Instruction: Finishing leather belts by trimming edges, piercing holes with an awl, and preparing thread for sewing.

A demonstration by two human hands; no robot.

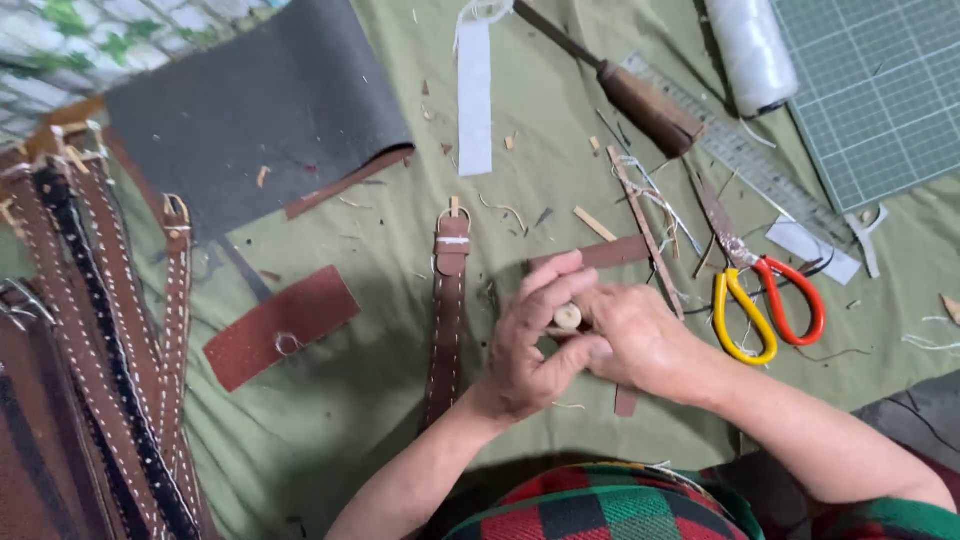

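Head view: both hands meet just right of the stitched brown strap (447, 320), left hand (530, 345) and right hand (630, 335) fingers pinching a small wooden knob (567, 316) over a thin leather strip (626, 398); best held firmly, square to the strip.

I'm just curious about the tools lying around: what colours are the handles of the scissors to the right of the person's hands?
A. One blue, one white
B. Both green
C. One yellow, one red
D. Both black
C: the scissors on the green cloth, just right of the right hand, have one yellow loop and one red loop.
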